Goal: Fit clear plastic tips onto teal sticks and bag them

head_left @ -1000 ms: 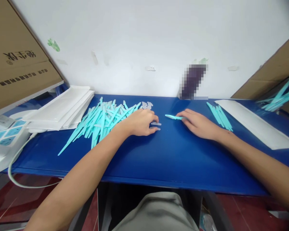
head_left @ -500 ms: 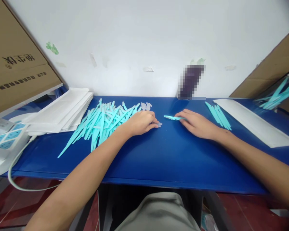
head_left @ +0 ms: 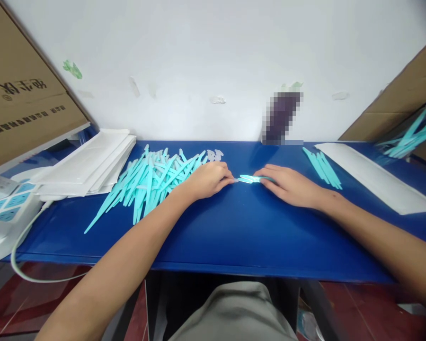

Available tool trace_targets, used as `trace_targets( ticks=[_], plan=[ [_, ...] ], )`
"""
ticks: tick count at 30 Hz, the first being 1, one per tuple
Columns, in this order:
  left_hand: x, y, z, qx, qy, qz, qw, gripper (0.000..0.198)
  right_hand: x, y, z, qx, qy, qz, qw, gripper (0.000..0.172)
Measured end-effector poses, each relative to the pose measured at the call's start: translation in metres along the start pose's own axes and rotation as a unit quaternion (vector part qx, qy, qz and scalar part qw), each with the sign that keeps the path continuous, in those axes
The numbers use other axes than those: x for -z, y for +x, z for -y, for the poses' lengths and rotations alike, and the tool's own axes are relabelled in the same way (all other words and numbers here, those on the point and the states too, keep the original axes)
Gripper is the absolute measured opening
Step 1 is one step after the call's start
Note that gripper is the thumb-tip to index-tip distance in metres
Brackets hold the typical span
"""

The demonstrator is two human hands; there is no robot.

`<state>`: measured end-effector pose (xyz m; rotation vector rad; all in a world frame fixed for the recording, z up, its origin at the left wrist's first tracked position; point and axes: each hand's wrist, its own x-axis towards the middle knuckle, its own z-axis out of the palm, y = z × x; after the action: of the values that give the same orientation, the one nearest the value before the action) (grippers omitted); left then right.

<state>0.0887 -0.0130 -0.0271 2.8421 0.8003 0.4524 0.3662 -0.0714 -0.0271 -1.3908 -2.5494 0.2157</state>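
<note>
My left hand (head_left: 211,181) is closed in a pinch on a small translucent blade cap (head_left: 236,180), mostly hidden by the fingertips. Facing it, my right hand (head_left: 286,184) grips a turquoise eyebrow razor (head_left: 249,179), whose bright front end points left at the cap. The two ends are very close; whether they touch I cannot tell. Left of my left hand spreads a heap of turquoise eyebrow razors (head_left: 152,177), many with pale capped ends. A few loose translucent caps (head_left: 215,155) lie just behind that hand. To the right, several razors (head_left: 321,166) lie side by side.
On the blue table (head_left: 216,232), white envelopes (head_left: 87,163) are stacked at left beside a power strip (head_left: 16,201) with a cable. A long white sheet (head_left: 376,180) lies at right, near a clear container (head_left: 412,135) of razors. Cardboard boxes (head_left: 31,80) flank both sides.
My right hand has brought the razor slightly left and toward me, up to the cap in my left hand. The gap between them has nearly closed.
</note>
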Motion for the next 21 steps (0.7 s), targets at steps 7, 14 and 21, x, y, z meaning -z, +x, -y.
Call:
trace_targets(
  ticks=[7,14,21],
  plan=[
    [-0.0015,0.0005,-0.0002,0.008,-0.015,-0.006,1.0,0.027,-0.0003,0.0001,-0.0003,0.01,0.011,-0.014,1.0,0.043],
    [-0.0019,-0.0001,-0.0013,0.009,-0.021,-0.006,1.0,0.022,-0.0012,0.0005,-0.0003,0.004,0.022,-0.027,0.999,0.04],
    [-0.0032,0.0004,-0.0002,0.005,-0.026,-0.002,1.0,0.022,-0.0011,0.0007,0.0014,-0.007,0.038,-0.027,0.999,0.04]
  ],
)
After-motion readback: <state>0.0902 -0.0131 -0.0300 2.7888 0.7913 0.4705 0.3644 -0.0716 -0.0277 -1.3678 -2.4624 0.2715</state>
